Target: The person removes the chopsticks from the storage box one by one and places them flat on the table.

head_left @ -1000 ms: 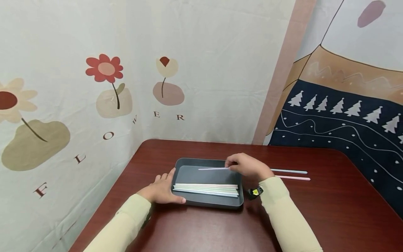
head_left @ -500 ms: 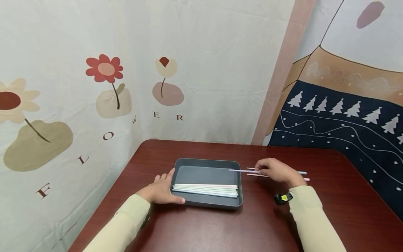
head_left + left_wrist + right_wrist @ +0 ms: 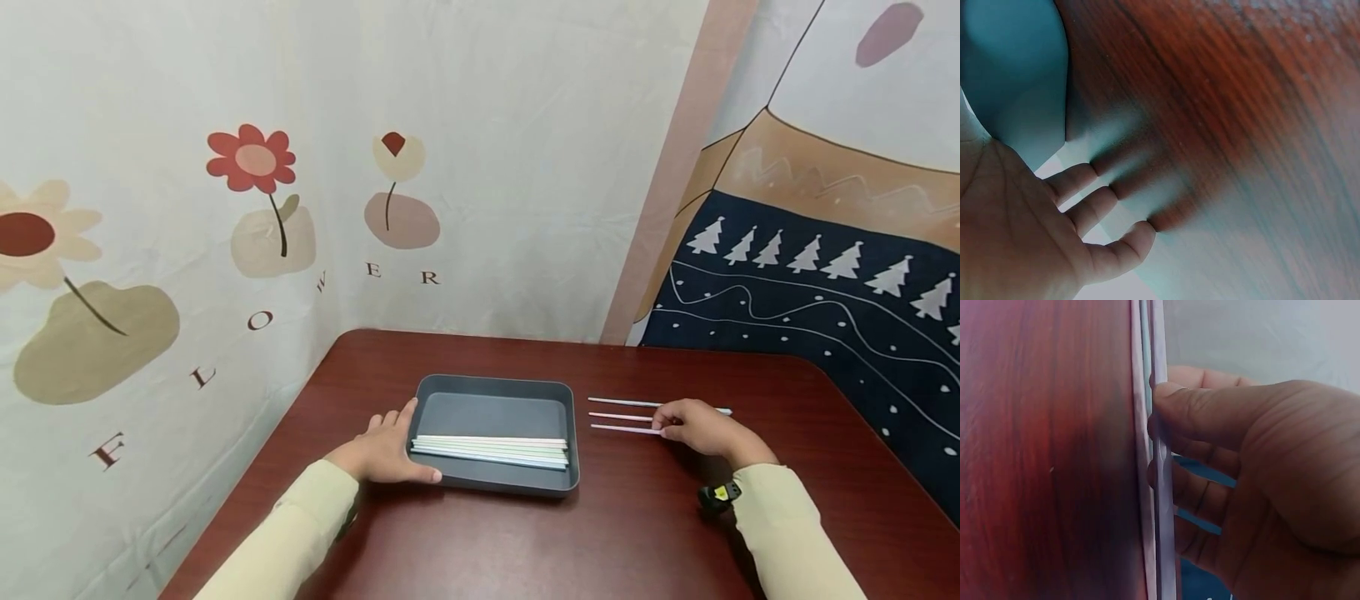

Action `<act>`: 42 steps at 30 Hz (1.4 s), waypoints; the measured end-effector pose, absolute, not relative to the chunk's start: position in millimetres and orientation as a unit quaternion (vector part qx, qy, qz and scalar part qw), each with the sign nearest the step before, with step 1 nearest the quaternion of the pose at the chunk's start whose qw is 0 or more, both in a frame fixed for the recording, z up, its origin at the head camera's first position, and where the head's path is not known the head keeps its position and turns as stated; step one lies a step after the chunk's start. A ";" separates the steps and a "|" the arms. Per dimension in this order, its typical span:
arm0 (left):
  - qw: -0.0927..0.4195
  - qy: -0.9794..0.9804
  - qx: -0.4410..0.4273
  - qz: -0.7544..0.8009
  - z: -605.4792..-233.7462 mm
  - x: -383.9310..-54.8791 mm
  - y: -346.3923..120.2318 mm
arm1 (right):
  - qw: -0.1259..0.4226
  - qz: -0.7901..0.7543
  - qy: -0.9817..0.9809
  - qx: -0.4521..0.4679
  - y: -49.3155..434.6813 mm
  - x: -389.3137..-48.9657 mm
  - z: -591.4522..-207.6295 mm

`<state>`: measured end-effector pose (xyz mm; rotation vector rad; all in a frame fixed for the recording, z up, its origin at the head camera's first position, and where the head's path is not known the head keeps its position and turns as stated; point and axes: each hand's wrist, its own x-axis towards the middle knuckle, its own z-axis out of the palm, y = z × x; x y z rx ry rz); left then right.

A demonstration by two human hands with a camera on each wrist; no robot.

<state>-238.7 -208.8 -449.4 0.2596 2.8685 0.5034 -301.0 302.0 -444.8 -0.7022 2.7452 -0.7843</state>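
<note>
My left hand (image 3: 385,448) rests at the left end of a grey tray (image 3: 495,387), fingers spread along its side and thumb by the front edge. In the left wrist view, fingertips (image 3: 1141,234) touch the table beside the tray's wall (image 3: 1022,94). Right of the tray, my right hand (image 3: 697,427) pinches a lilac chopstick (image 3: 618,429) between thumb and fingers; the right wrist view shows this chopstick (image 3: 1164,487) up close. Just beyond it lie a pink chopstick (image 3: 618,416) and a pale blue chopstick (image 3: 618,402), both partly covered by the hand.
Several pastel chopsticks (image 3: 487,450) lie side by side in the front part of the tray. The brown wooden table (image 3: 480,542) meets a flower-printed cloth (image 3: 510,208) at the back and a dark tree-printed cloth (image 3: 795,292) at the right.
My right hand has carried the lilac chopstick rightward out from over the tray, then nearer me, alongside the pink and pale blue ones. The left hand and tray stay put.
</note>
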 end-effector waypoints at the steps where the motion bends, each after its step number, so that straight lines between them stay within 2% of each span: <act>1: 0.108 0.975 0.088 0.171 -449.9 -238.6 -209.0 | 0.101 -0.265 0.929 -0.238 302.7 -300.7 -445.7; 31: 0.104 0.978 0.088 0.157 -453.8 -240.6 -209.6 | 0.095 -0.234 0.940 -0.231 300.4 -300.7 -450.9; 42: 0.103 0.979 0.089 0.152 -452.5 -240.4 -209.2 | 0.067 -0.258 0.925 -0.269 265.0 -310.3 -433.6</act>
